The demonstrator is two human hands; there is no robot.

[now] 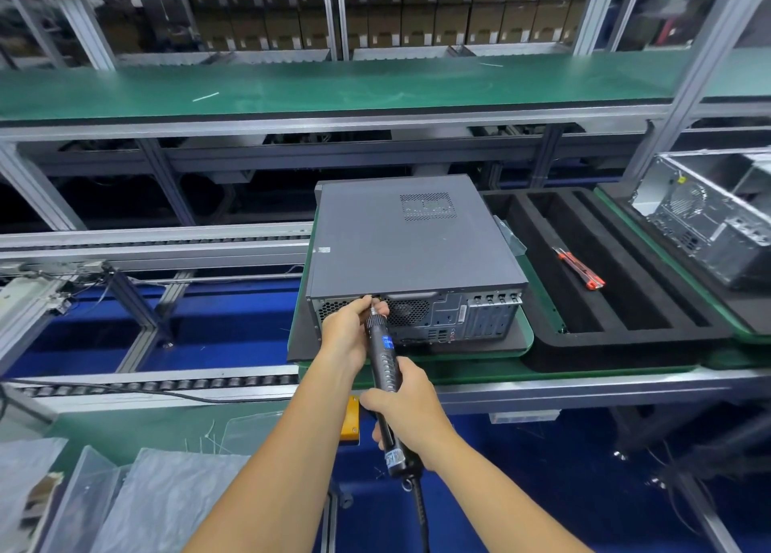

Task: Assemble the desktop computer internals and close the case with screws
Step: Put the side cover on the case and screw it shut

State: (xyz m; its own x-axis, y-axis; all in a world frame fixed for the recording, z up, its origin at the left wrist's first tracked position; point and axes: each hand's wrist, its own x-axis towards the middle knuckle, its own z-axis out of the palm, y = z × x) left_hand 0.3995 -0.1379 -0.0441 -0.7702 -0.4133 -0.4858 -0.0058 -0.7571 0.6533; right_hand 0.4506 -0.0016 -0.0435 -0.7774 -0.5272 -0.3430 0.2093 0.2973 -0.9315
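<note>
Electric screwdriver [386,369] axis points up-forward into case [413,239] rear edge; left hand [346,331] pinches its tip, right hand [400,402] grips handle

Bright even overhead light, soft shadows, wide-angle bending at edges, bg dim

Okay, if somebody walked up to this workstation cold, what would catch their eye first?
Probably the two hands at centre: the right hand grips a black electric screwdriver while the left hand steadies its tip against the rear top edge of the closed grey computer case. To the right, a red-handled tool lies in a black foam tray.
</note>
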